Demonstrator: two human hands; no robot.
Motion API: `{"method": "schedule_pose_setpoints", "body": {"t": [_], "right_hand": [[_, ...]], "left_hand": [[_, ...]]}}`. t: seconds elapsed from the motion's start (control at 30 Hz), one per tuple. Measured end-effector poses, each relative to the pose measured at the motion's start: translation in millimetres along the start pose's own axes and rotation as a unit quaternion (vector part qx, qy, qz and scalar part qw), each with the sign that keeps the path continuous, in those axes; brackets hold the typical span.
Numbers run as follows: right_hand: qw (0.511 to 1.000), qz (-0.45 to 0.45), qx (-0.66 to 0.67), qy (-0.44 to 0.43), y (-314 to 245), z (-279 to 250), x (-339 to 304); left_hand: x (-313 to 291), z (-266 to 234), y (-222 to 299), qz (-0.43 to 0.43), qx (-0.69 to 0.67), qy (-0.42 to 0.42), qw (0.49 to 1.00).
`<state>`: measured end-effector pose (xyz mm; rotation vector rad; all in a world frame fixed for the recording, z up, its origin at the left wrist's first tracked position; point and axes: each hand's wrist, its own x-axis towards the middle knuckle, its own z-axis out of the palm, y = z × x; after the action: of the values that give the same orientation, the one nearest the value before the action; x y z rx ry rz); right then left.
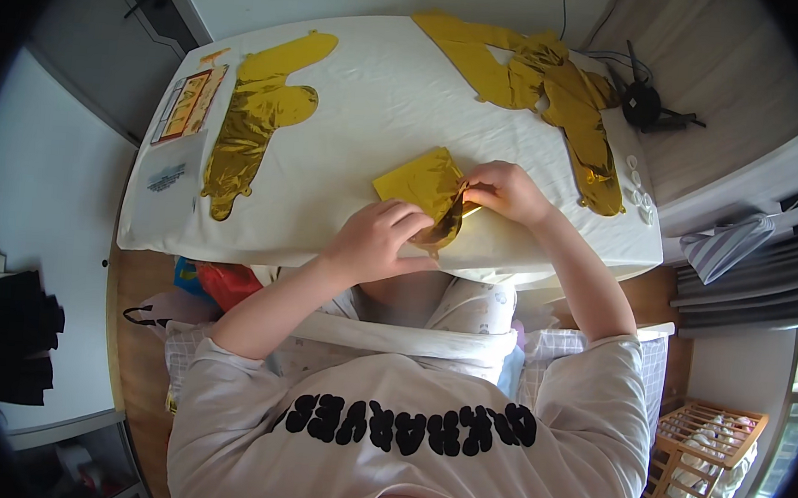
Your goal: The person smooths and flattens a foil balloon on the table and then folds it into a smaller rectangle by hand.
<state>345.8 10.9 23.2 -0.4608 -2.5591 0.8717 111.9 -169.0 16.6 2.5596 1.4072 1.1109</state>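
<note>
Near the front edge of the white-covered table, a folded gold foil balloon (418, 178) lies with its near right part lifted and crumpled between my hands. My left hand (377, 238) is closed on its near edge, fingertips against the foil. From the right, my right hand (507, 192) pinches the foil's upper right edge between thumb and fingers. A flat, uninflated gold foil balloon (270, 101) is spread out at the left of the table. More flat gold foil (541, 69), creased and overlapping, stretches across the far right and down the right side.
A printed card package (189, 105) and a clear plastic sleeve (175, 170) lie at the table's left edge. Several small white rings (639, 187) sit on the right edge. A black router with antennas (642, 103) stands at the far right corner. The white tablecloth (358, 107) drapes over the front.
</note>
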Motion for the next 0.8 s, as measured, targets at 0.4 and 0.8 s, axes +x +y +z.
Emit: {"method": "schedule_pose_setpoints", "body": {"t": [0.4, 0.8], "right_hand": [[0.997, 0.020, 0.069, 0.029, 10.7, 12.0, -4.6], [0.998, 0.034, 0.049, 0.031, 3.9, 11.0, -1.9]], "left_hand": [[-11.0, 24.7, 18.0, -0.066, 0.078, 0.064, 0.993], [-13.6, 34.4, 21.0, -0.139, 0.026, 0.119, 0.983]]}}
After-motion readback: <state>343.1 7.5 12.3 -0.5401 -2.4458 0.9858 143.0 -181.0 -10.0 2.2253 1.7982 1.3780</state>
